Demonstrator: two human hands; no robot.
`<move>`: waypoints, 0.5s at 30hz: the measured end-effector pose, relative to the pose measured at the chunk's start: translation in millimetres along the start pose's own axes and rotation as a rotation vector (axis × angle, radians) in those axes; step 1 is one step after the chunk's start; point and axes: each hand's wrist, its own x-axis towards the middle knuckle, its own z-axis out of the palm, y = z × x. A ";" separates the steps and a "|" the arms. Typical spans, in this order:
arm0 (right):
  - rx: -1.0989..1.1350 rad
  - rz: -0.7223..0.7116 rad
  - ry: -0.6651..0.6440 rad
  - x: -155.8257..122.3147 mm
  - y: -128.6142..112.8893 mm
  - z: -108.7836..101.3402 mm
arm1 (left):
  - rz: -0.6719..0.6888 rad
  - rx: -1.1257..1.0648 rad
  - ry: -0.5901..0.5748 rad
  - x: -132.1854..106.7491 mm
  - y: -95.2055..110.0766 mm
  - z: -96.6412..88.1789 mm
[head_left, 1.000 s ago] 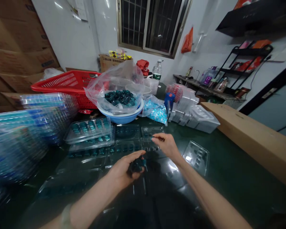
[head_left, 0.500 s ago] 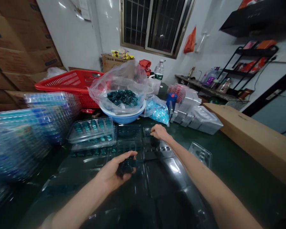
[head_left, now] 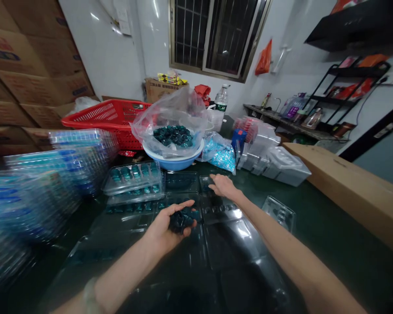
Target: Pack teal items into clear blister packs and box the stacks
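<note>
My left hand (head_left: 170,224) is cupped palm up around several glossy dark teal pieces (head_left: 182,220); their exact kind is unclear. Beneath it lie clear plastic trays (head_left: 180,174) spread over the dark table. Farther forward, my right hand (head_left: 223,185) hovers over or touches a small clear tray (head_left: 205,181), thumb and forefinger apart, with nothing visible between them. Left of the hands, a stacked clear tray (head_left: 132,174) has rows of the teal pieces in its hollows. More such pieces (head_left: 173,135) fill a plastic bag inside a blue-and-white basin (head_left: 175,163).
Stacks of clear packs with blue contents (head_left: 62,170) stand on the left. A red basket (head_left: 98,115) is behind them. A bag of light-blue wrapped bits (head_left: 221,155) and empty clear boxes (head_left: 281,163) are right of the basin. A long cardboard box (head_left: 347,187) bounds the right side.
My right thumb and forefinger have parted from a pinch over the small tray. The left hand, still holding the teal pieces, has turned more palm up. The view has shifted slightly.
</note>
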 end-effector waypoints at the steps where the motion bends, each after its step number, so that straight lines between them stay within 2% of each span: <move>1: 0.026 -0.033 0.037 -10.7 -7.7 -7.2 | 0.012 0.000 0.004 0.5 -0.4 -0.3; 3: 0.141 -0.160 0.082 -36.4 -23.8 -19.0 | 0.027 -0.002 0.015 1.7 -1.1 0.0; 5: 0.332 -0.358 0.085 -63.1 -37.8 -25.3 | 0.028 -0.015 0.028 3.2 -1.9 1.7; 7: 0.405 -0.444 0.091 -84.5 -47.1 -25.4 | 0.024 -0.031 0.033 4.5 -3.2 4.6; 12: 0.461 -0.348 0.156 -105.4 -50.8 -11.3 | 0.033 -0.016 -0.015 5.7 -9.2 12.7; 15: 0.530 -0.294 0.232 -109.1 -50.0 -5.5 | 0.022 0.006 0.023 5.7 -12.7 16.8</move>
